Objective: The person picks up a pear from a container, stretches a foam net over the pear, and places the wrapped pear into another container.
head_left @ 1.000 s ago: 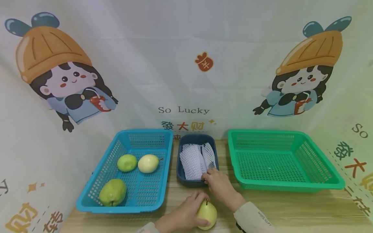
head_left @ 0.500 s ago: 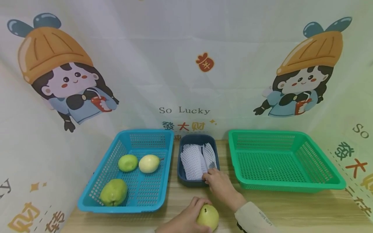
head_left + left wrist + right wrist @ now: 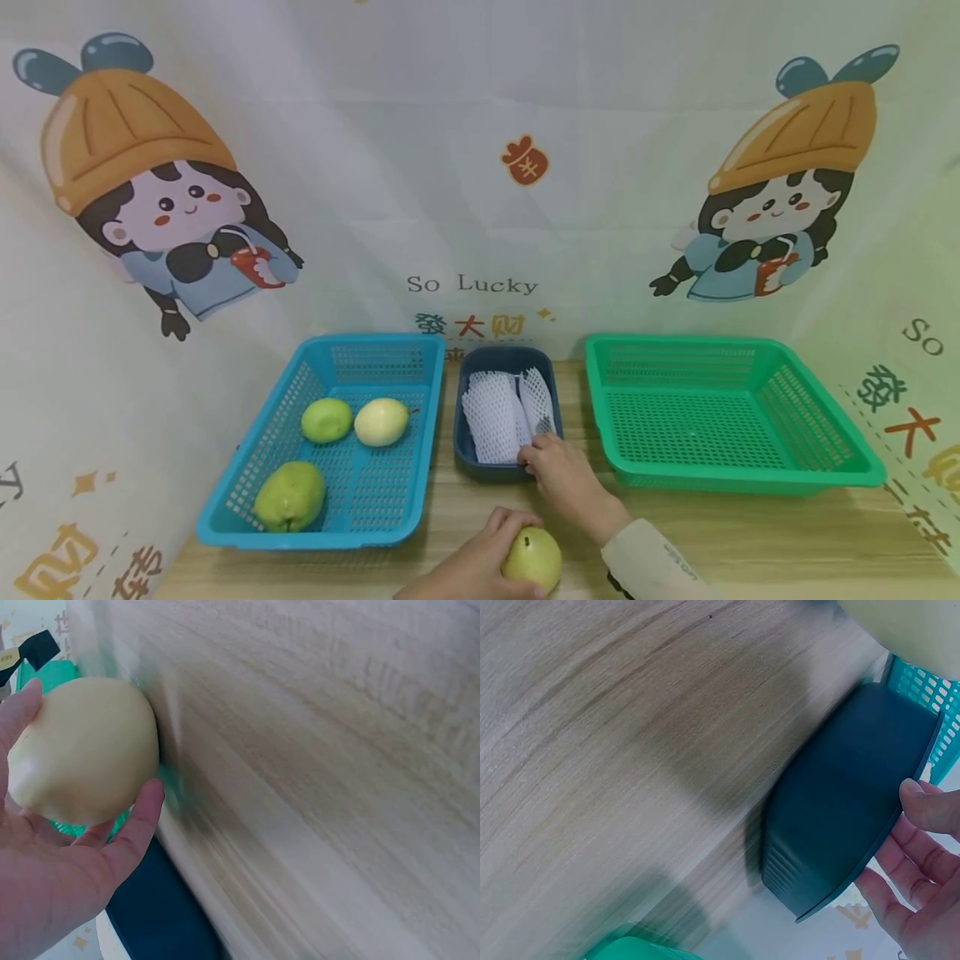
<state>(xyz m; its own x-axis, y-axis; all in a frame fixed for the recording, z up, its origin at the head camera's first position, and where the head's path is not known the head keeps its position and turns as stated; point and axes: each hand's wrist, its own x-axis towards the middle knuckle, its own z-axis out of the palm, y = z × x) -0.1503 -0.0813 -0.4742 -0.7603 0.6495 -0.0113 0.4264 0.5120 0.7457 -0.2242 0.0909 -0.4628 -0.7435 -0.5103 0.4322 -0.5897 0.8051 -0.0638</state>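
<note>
Stage is judged early. The yellow pear [image 3: 534, 560] is held by the left hand [image 3: 476, 560] at the near edge of the desk [image 3: 750, 542], about midway between its left and right sides; fingers and thumb are curled round it, and its stem is turned upward. Whether the desk is touched by the pear cannot be told.

The right hand [image 3: 566, 471] is placed at the near right corner of the dark blue container [image 3: 480, 473], which is set toward the far edge of the desk. Thumb and fingers are bent at the rim; whether the rim or a sleeve is pinched cannot be told.

Done, as far as shown: one pear is in hand, outside both baskets. Not yet done: the pear is bare, and white net sleeves [image 3: 491, 417] are seen lying in the container.

Left over: three bare fruits are noted in the blue basket [image 3: 307, 540], toward the desk's left edge. A small green fruit [image 3: 326, 420] and a pale fruit [image 3: 381, 422] lie side by side in its far half; a large green fruit [image 3: 290, 497] lies by its near left corner. No sleeved fruit is seen in the green basket [image 3: 750, 477], toward the far right corner.
</note>
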